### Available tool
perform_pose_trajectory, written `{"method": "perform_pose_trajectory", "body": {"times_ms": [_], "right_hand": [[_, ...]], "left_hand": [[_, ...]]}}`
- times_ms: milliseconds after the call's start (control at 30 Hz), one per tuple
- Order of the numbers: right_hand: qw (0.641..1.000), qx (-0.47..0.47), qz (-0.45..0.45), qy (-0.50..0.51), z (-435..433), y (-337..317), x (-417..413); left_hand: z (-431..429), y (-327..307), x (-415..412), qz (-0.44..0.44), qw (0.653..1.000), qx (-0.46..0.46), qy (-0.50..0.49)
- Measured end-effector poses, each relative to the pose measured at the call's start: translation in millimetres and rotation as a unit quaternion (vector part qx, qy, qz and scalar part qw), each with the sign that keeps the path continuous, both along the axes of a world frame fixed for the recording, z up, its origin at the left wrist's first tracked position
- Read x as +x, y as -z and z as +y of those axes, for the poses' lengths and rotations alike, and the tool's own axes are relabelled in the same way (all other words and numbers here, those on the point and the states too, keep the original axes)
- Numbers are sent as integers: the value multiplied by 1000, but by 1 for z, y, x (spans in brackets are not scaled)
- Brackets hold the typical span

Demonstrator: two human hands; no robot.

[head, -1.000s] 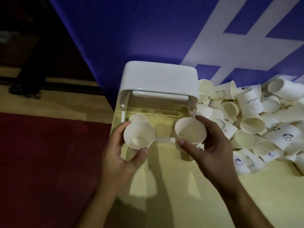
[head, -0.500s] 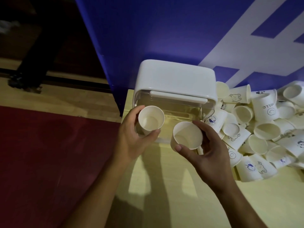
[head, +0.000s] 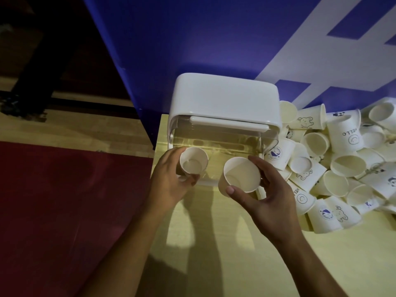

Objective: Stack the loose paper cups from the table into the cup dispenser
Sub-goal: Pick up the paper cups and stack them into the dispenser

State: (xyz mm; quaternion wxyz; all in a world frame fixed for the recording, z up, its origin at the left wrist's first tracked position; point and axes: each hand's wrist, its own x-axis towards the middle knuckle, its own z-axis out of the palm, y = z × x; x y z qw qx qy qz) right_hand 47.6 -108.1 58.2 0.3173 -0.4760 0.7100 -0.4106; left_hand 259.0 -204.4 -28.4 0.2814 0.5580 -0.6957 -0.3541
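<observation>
Now held: left hand (head: 171,183) grips one cup (head: 194,161); right hand (head: 267,198) grips a second cup (head: 241,179).
Dispenser (head: 225,99): one, at table's (head: 214,243) back-left corner.
Pile (head: 342,166): cups, count unclear; one reads "HELLO".

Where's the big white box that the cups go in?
In the head view, the cup dispenser stands at the back left of the table, against the blue wall, with the pile of cups on its right.

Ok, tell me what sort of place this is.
Probably an indoor event or exhibition stand: a blue wall panel with white graphics, a red carpet and pale wooden flooring, and a heap of printed white paper cups beside a white plastic dispenser.
</observation>
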Motion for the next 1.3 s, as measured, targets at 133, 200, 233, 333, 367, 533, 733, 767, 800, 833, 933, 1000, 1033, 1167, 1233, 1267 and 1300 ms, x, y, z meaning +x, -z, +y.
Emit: {"method": "perform_pose_trajectory", "body": {"times_ms": [133,200,233,333,367,533,733,767,800,833,933,1000,1033,1167,1233,1267,1300], "right_hand": [[1000,-12,-4,-9,-7,0,6],[999,-28,-3,-17,-15,-3,13],[999,-38,0,-23,-21,-5,18],[997,-65,10,-48,-41,-4,36],[996,-71,13,-58,-47,-1,41],[993,-65,50,-88,-63,27,55],[992,-43,70,-93,-69,45,55],[993,-37,71,-91,-70,46,55],[993,-31,73,-90,-70,47,55],[993,-25,76,-90,-70,48,55],[990,-11,97,-99,-70,53,55],[989,0,102,-105,-70,57,55],[989,5,105,-109,-70,59,55],[984,30,125,-121,-69,67,54],[983,38,129,-121,-69,69,54],[983,42,129,-120,-70,70,55],[984,45,128,-119,-70,71,55]], "left_hand": [[1,-7,4,-5,999,40,6],[5,-21,7,30,998,49,-20],[7,-29,8,69,996,39,-33],[14,-52,8,187,980,27,-63],[14,-57,7,209,975,31,-67],[10,-57,2,214,974,51,-53],[2,-40,4,185,978,77,-56],[1,-39,4,177,980,77,-53],[0,-37,3,168,982,77,-49],[-1,-35,3,160,983,76,-45],[-1,-31,2,132,988,72,-39],[-3,-27,2,111,991,66,-37],[-4,-24,2,102,992,66,-37],[-6,-9,4,66,994,86,-18],[-8,-5,5,58,993,97,-14],[-9,-5,4,56,993,98,-18],[-10,-6,4,52,994,97,-23]]}}
